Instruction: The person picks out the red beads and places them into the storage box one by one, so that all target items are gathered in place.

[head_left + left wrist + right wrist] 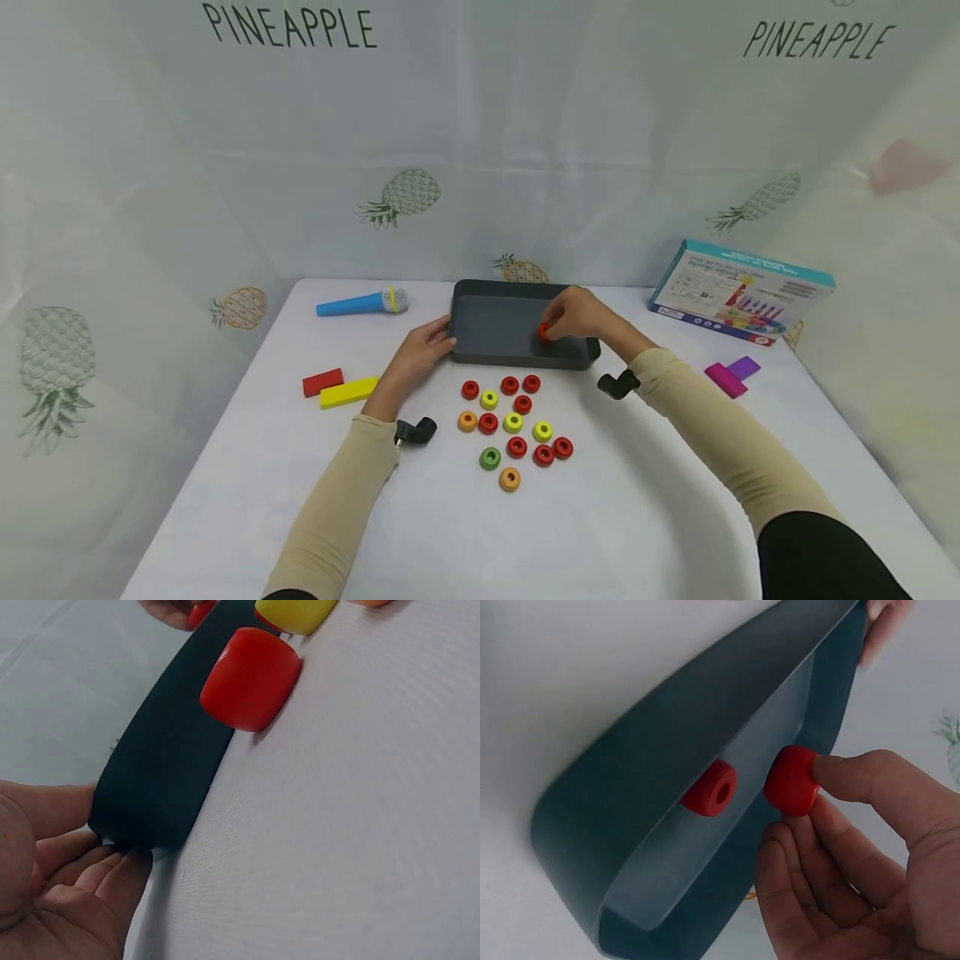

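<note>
A dark grey rectangular tray lies at the back middle of the white table. My left hand grips its front left corner, with the thumb on one side of the wall and the fingers on the other in the left wrist view. Over the tray's right part, my right hand pinches a red bead between thumb and fingertips. A second red bead, its hole showing, is inside the tray in the right wrist view. Several red beads, yellow beads, orange beads and a green bead lie in front of the tray.
A blue toy microphone lies left of the tray. Nearer on that side are a red block and a yellow block. At right stand a toy box and, in front of it, a magenta block and a purple block.
</note>
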Demonstrator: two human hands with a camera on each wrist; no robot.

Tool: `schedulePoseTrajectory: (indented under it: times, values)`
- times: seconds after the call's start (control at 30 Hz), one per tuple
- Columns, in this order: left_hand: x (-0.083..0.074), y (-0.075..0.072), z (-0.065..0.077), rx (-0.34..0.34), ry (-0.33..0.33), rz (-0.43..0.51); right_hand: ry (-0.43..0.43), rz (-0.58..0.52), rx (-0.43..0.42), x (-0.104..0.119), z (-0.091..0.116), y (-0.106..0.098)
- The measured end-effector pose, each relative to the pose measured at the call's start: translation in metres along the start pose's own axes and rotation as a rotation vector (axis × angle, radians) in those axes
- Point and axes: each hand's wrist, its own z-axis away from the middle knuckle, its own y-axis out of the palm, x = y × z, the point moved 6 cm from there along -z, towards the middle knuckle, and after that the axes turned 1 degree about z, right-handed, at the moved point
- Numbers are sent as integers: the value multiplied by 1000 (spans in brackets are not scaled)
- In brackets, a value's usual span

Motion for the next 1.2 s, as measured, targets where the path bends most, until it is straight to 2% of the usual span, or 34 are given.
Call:
schedulePoseTrajectory:
  times: [0.3, 0.63, 0.83, 1.2]
  values:
    - [-3, 3, -3, -15, 25, -56, 26, 45, -29, -16, -17, -3]
    - [-1, 1, -3, -11, 13, -49, 64, 42, -38, -25, -29, -3]
    - [-1, -1, -3, -15, 21, -42, 40, 42, -61, -20, -35, -4]
    - [0, -2, -1, -10, 0, -24, 62, 64, -30, -30, -45, 4]
